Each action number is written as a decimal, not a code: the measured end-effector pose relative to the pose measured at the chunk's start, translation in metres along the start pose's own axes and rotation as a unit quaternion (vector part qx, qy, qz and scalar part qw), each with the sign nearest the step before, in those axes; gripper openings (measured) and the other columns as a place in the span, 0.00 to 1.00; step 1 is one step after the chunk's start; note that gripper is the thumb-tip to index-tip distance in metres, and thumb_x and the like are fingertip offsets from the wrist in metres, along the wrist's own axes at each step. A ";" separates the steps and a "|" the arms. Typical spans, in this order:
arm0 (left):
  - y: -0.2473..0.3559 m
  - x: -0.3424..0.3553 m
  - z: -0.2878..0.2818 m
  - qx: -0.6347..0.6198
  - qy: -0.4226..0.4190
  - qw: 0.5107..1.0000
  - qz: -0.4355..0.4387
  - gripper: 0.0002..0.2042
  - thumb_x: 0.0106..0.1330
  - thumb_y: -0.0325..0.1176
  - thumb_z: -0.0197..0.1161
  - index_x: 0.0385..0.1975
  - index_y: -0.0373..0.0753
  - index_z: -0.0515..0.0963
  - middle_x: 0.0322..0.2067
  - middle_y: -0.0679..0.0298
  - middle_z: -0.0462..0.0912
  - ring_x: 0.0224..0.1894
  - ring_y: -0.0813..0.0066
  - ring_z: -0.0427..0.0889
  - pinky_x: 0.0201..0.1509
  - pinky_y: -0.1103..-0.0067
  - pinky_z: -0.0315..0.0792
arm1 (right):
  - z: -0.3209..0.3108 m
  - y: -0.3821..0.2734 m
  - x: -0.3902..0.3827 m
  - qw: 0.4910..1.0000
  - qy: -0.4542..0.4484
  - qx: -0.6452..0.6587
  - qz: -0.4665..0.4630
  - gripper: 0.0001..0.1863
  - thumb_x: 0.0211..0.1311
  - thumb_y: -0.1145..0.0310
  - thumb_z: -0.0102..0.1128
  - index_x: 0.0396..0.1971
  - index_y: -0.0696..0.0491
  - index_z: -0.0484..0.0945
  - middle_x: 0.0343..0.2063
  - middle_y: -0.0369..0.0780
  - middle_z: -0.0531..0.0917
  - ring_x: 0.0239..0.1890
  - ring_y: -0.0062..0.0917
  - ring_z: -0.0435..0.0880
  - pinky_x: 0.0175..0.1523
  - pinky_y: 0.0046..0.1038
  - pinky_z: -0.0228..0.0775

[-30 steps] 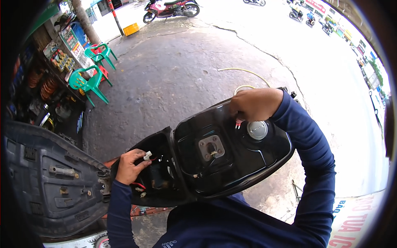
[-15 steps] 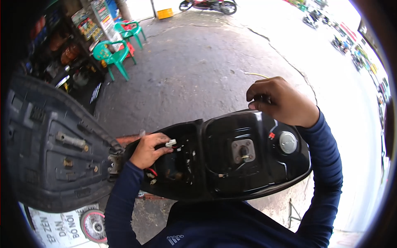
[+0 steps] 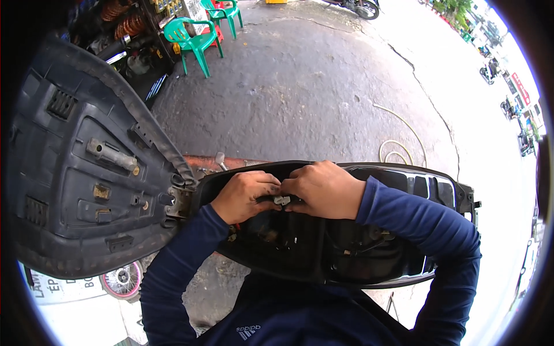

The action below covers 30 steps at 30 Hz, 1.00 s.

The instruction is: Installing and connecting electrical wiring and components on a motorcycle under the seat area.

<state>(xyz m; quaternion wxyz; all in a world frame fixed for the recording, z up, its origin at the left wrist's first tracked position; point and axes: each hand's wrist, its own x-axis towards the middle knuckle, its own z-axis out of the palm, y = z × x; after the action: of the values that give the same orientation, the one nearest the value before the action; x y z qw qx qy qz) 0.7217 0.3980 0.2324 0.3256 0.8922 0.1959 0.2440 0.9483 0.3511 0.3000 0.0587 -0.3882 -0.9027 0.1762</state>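
Note:
My left hand [image 3: 242, 199] and my right hand [image 3: 323, 190] meet above a scooter's open storage compartment [image 3: 291, 262], both pinched on a small white connector [image 3: 282, 200]. Fingertips of both hands partly cover it; any wires behind it are hard to make out. To the right, the black fuel tank [image 3: 392, 265] is partly hidden under my right forearm. At the left, the raised seat [image 3: 60, 173] shows its black plastic underside, joined at a metal hinge [image 3: 179, 202].
Green plastic chairs [image 3: 199, 40] and a cluttered shop shelf [image 3: 133, 26] stand beyond. A pale hose [image 3: 407, 127] lies on the pavement [image 3: 271, 98]. A pink-rimmed wheel [image 3: 121, 279] shows below the seat. Motorbikes [image 3: 508, 109] are along the street at the right.
My right hand has left the red fitting by the fuel cap and moved left, joining my left hand at the white connector. The view has turned toward the seat.

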 end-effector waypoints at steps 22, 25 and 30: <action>0.000 0.004 -0.001 -0.079 -0.008 0.995 -0.064 0.15 0.49 0.20 0.74 0.39 0.31 0.83 0.40 0.57 0.86 0.41 0.61 0.87 0.46 0.74 0.81 | 0.008 0.009 0.000 0.999 0.008 0.035 -0.010 0.15 0.53 0.68 0.68 0.42 0.54 0.82 0.31 0.45 0.84 0.36 0.42 0.85 0.41 0.41 0.79; 0.000 0.005 0.000 -0.081 -0.005 0.995 -0.061 0.15 0.49 0.20 0.73 0.39 0.31 0.83 0.40 0.57 0.86 0.42 0.61 0.87 0.46 0.74 0.81 | 0.006 0.008 -0.001 0.999 0.008 0.042 -0.004 0.15 0.53 0.68 0.68 0.42 0.54 0.82 0.31 0.45 0.84 0.37 0.42 0.85 0.42 0.41 0.79; 0.000 0.005 0.000 -0.080 -0.001 0.995 -0.058 0.15 0.49 0.20 0.73 0.39 0.31 0.83 0.40 0.57 0.86 0.42 0.61 0.87 0.46 0.74 0.81 | 0.008 0.011 -0.002 0.999 0.017 0.045 -0.008 0.15 0.57 0.66 0.66 0.44 0.51 0.83 0.31 0.47 0.86 0.36 0.44 0.86 0.42 0.43 0.79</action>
<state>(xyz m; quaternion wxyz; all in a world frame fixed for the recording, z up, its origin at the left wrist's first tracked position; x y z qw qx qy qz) 0.7261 0.4004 0.2340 0.4099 0.8508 0.2263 0.2386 0.9553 0.3549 0.2883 0.0929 -0.3806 -0.8959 0.2093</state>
